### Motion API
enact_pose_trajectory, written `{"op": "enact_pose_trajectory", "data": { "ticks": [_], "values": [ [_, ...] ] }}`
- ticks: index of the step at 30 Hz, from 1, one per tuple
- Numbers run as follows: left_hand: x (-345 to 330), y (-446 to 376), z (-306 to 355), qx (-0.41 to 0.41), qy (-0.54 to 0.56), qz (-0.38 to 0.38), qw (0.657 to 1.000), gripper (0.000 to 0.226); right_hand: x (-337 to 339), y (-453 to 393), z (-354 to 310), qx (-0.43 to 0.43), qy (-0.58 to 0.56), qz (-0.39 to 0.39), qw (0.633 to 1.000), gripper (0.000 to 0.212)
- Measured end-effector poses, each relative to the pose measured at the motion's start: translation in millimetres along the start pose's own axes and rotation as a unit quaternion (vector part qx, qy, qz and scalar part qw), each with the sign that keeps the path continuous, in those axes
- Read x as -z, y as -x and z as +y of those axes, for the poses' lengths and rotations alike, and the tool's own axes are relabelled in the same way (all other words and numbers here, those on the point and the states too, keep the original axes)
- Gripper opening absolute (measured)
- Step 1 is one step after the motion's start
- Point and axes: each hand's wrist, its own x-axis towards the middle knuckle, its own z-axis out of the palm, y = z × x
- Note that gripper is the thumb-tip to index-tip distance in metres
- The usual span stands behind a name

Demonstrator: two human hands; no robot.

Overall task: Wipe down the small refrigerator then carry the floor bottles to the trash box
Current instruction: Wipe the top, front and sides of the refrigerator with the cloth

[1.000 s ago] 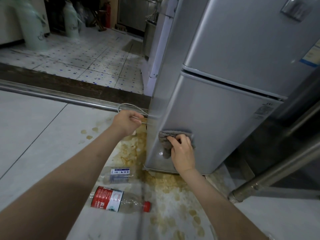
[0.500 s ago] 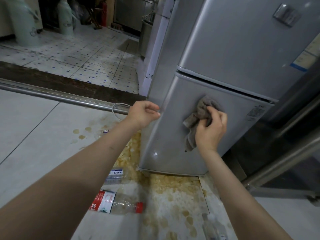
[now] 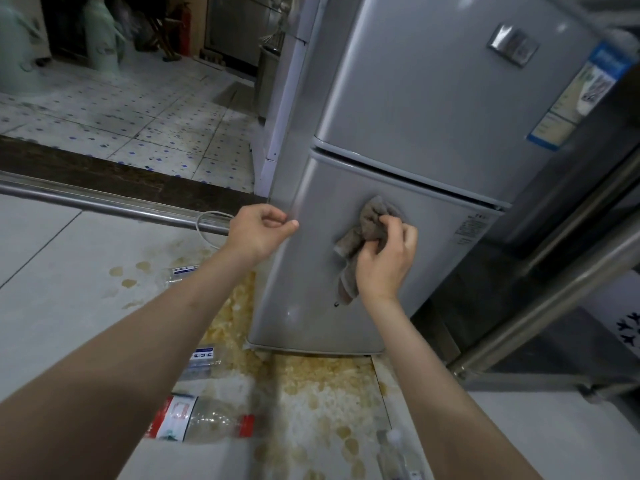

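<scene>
Refrigerator (image 3: 398, 140), cloth (image 3: 363, 233) bunched tighter, right hand (image 3: 384, 261)

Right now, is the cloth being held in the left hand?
No, the right hand grips the grey cloth against the refrigerator's lower door.

One silver two-door refrigerator (image 3: 398, 140); one grey cloth (image 3: 363, 237); four plastic bottles on the floor: red-labelled (image 3: 201, 419), two blue-labelled (image 3: 202, 363) (image 3: 181, 273), one clear (image 3: 398, 455); two hands (image 3: 259, 230) (image 3: 386, 261).
</scene>
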Motion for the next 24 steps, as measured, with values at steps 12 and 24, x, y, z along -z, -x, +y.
{"op": "enact_pose_trajectory", "data": {
  "ticks": [12,24],
  "values": [
    [2.7,-3.5,0.3,-0.008,-0.009,-0.023,1.000,0.016,0.5,14.1,21.4,-0.045,0.028,-0.044,0.998,0.038],
    [5.5,-2.3,3.4,-0.001,-0.012,-0.035,0.999,0.014,11.1,1.1,27.6,-0.091,0.014,-0.031,0.995,0.037]
  ]
}}
